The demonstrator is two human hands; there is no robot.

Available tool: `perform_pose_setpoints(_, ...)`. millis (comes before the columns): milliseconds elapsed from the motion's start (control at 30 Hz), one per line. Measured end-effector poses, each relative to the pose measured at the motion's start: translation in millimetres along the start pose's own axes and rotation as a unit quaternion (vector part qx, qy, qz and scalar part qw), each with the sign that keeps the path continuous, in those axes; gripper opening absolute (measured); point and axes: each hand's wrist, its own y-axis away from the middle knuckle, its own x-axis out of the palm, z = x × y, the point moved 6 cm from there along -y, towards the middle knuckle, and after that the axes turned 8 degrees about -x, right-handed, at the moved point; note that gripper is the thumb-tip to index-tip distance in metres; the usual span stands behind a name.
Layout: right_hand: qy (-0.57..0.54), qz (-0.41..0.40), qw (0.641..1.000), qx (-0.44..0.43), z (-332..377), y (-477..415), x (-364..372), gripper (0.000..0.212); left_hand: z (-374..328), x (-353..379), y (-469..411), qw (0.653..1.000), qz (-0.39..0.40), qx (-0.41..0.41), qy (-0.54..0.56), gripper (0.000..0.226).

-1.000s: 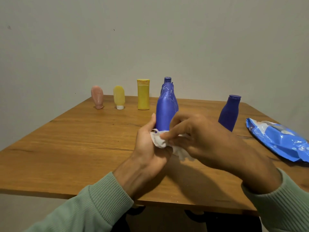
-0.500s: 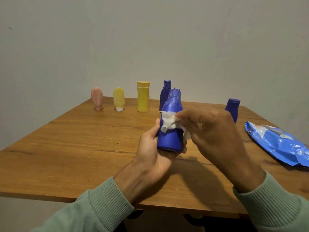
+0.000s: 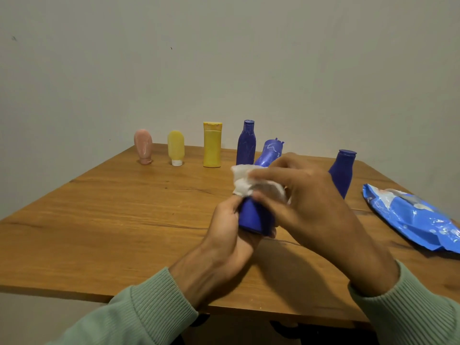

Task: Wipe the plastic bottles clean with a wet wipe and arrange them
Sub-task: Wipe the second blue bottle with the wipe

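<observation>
Both hands work mid-table: left hand (image 3: 225, 229) grips blue bottle (image 3: 256, 215), right fingers (image 3: 268, 174) pinch wipe (image 3: 245, 180).

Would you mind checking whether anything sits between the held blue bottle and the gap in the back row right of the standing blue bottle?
Nothing visible does: the table between the blue bottles looks bare.

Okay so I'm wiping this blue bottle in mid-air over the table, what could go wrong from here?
The left hand grips only the base of the tilted blue bottle while the right hand rubs the wet wipe higher up; a wet surface could let it slip onto the table. The right hand also works just in front of the standing blue bottle, so a wide stroke might knock it over.
</observation>
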Motion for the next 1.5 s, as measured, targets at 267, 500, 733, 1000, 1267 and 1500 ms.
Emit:
perform_pose_setpoints(267,0.007,-0.108,0.993,0.035,-16.9,0.4,-9.4,0.021,3.7,5.1,5.6,0.998,0.019,-0.018,-0.051,0.038)
perform_pose_setpoints(500,0.01,-0.104,0.994,0.007,-13.4,-2.6,-7.5,0.024,1.8,7.6,5.0,0.995,0.026,-0.007,-0.093,0.044)
perform_pose_setpoints(733,-0.01,-0.002,1.0,-0.012,-5.9,-4.1,0.7,0.026,-1.3,5.0,3.7,0.996,0.012,0.009,-0.093,0.036)
perform_pose_setpoints(1000,0.078,-0.054,0.995,0.0,-14.2,-5.0,-6.6,0.032,1.3,9.3,8.1,0.991,0.036,-0.006,-0.129,0.049)
perform_pose_setpoints(1267,0.041,-0.141,0.988,0.036,-29.0,-2.5,-12.8,0.035,-0.3,14.4,10.0,0.991,0.076,-0.042,-0.097,0.05)
perform_pose_setpoints(1500,0.028,-0.054,0.997,-0.047,-24.9,-4.2,-10.1,0.033,-0.6,11.4,9.3,0.995,0.055,-0.035,-0.08,0.05)
